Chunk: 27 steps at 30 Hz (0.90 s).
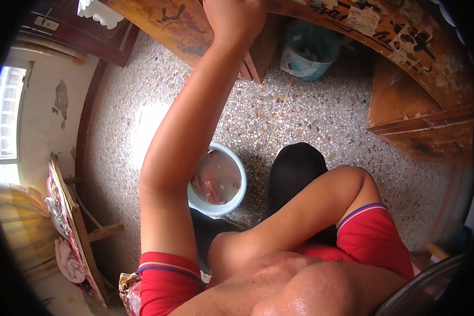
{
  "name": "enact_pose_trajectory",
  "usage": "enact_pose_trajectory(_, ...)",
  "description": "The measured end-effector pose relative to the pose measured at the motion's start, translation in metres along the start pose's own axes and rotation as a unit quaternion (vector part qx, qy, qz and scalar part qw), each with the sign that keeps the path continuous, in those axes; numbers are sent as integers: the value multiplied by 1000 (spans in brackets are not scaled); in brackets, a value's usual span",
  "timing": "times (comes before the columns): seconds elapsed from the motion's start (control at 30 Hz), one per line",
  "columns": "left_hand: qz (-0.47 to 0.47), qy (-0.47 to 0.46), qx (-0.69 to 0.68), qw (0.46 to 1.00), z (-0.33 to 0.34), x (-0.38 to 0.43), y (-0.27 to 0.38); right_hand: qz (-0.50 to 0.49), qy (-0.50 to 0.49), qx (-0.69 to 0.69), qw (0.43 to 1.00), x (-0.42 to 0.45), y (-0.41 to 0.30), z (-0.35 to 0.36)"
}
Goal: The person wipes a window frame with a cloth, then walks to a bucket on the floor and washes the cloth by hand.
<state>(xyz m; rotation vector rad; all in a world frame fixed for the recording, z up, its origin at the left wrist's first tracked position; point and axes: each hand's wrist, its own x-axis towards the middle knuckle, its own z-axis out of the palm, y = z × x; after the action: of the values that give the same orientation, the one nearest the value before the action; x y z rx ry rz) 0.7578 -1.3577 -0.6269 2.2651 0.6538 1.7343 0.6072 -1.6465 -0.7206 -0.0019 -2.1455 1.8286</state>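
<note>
My left hand [235, 17] reaches to the top edge of the view, against the worn wooden desk [173, 23]; its fingers are out of sight, so its hold cannot be told. My right arm is bent, its forearm crossing in front of my chest. My right hand [227, 249] is bent back near my chin, its fingers hidden. On the floor below my left forearm stands a light blue basin [243, 183] of murky liquid, with soft pinkish pieces [213, 191] in it; their material cannot be told. My dark-clothed knee [298, 170] is to its right.
A blue bucket [320, 71] lined with a clear plastic bag stands under the desk on the speckled terrazzo floor [268, 114]. Wooden desk sides [426, 142] stand at right. On the left are an ironing board [69, 221] with cloths, a curtain [21, 221] and a window [8, 114].
</note>
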Motion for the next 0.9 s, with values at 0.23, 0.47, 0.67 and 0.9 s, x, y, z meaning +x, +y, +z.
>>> enact_pose_trajectory(0.23,-125,7,-158,979,-4,6,9,-3,7,5,1000,-2,-1,-2)
enact_pose_trajectory(0.47,-98,-3,-107,989,-1,6,11,0,11,9,1000,-5,-1,-3)
enact_pose_trajectory(0.67,-71,77,-68,992,-3,20,6,-5,14,9,1000,-8,-3,-3)
enact_pose_trajectory(0.9,-38,94,56,993,-6,33,9,-11,17,13,1000,-12,-5,-2)
